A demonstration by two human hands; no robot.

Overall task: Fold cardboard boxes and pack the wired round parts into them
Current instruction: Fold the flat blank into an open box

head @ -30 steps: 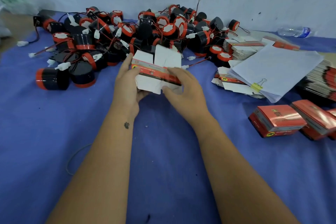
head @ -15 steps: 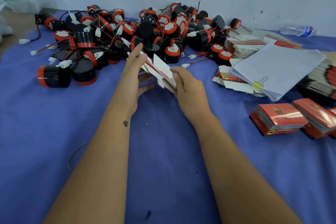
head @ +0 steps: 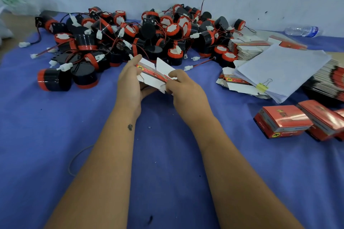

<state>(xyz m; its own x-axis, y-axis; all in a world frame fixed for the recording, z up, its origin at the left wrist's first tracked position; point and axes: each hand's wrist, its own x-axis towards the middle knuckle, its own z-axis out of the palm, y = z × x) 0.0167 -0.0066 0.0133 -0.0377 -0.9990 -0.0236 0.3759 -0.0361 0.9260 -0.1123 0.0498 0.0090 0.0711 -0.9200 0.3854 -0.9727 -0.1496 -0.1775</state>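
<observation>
A flat red-and-white cardboard box blank point(head: 155, 76) is held between both hands above the blue cloth, its white flaps sticking up and down. My left hand point(head: 130, 83) holds its left end, fingers stretched along the far side, thumb underneath. My right hand point(head: 183, 87) pinches the right end with curled fingers. Behind it lies a big heap of black round parts with red rims, wires and white plugs point(head: 141, 37). One such part point(head: 54, 80) lies on its side at the left front.
Folded red boxes point(head: 283, 121) stand at the right. A clipped stack of white paper point(head: 279, 72) lies on flat box blanks point(head: 236, 82), more blanks point(head: 331, 78) to the far right. A plastic bottle point(head: 301, 30) lies by the wall. Blue cloth point(head: 167, 154) covers the table.
The box blank has been turned from facing me to lying edge-on, then tilted so its red strip shows. Both hands shifted slightly with it.
</observation>
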